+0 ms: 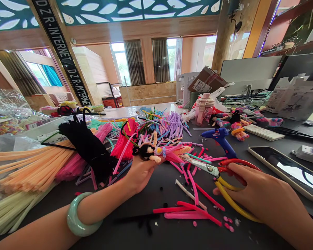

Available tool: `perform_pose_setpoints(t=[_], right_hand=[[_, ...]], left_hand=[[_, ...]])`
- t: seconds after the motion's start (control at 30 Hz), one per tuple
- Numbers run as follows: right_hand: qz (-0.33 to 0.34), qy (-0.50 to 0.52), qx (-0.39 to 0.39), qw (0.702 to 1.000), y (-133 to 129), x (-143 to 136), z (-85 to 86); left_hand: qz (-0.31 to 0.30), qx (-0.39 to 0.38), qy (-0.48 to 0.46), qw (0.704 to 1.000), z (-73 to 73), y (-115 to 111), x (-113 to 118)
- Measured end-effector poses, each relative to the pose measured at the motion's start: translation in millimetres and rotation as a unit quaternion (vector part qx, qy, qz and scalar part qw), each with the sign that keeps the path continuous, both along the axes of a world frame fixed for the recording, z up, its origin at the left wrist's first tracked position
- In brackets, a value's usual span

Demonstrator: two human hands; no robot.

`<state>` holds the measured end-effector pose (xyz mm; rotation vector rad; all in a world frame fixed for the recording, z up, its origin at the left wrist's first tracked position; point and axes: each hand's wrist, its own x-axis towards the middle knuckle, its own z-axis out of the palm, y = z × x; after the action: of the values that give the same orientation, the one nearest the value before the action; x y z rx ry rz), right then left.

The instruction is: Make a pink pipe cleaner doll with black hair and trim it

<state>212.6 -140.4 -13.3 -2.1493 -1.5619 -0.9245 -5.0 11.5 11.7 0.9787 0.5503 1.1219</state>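
Note:
My left hand (141, 173) is closed around a small pipe-cleaner doll (148, 151) with black hair, peach limbs and a pink lower part. In my right hand (253, 184) are scissors (231, 198) with one red and one yellow handle. Their blades point left and reach the pink end of the doll; whether they touch it I cannot make out. Beneath and in front lie loose pink and red pipe cleaners (187, 211), with small pink snippets (228, 222) near the scissors' handle.
Bundles of peach (39, 166), black (91, 146) and lilac pipe cleaners (172, 125) fill the left and middle. A blue glue gun (220, 139) stands behind the scissors. At right lies a phone (289, 170); a pink bottle (203, 109) and finished dolls (238, 126) are farther back.

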Motion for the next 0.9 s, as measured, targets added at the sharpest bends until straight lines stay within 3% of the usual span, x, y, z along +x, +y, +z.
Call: perform_pose_setpoints(t=[0.33, 0.53, 0.6, 0.73, 0.9], right_hand=[[-0.001, 0.033, -0.003, 0.999, 0, 0, -0.2], [-0.009, 0.049, -0.032, 0.998, 2, 8, -6.0], [0.002, 0.059, -0.038, 0.998, 4, 13, -8.6], [0.025, 0.076, -0.056, 0.995, 6, 25, -12.5], [0.021, 0.071, -0.069, 0.995, 7, 28, -11.6]], left_hand=[[-0.004, 0.029, -0.007, 1.0, 0.2, -1, -1], [0.0, 0.183, 0.06, 0.981, 1.3, -6, -6], [0.024, 0.288, 0.099, 0.952, 0.5, -6, -10], [0.028, 0.506, 0.144, 0.85, -3.6, -5, -17], [0.01, 0.625, 0.176, 0.76, -11.1, -2, -25]])
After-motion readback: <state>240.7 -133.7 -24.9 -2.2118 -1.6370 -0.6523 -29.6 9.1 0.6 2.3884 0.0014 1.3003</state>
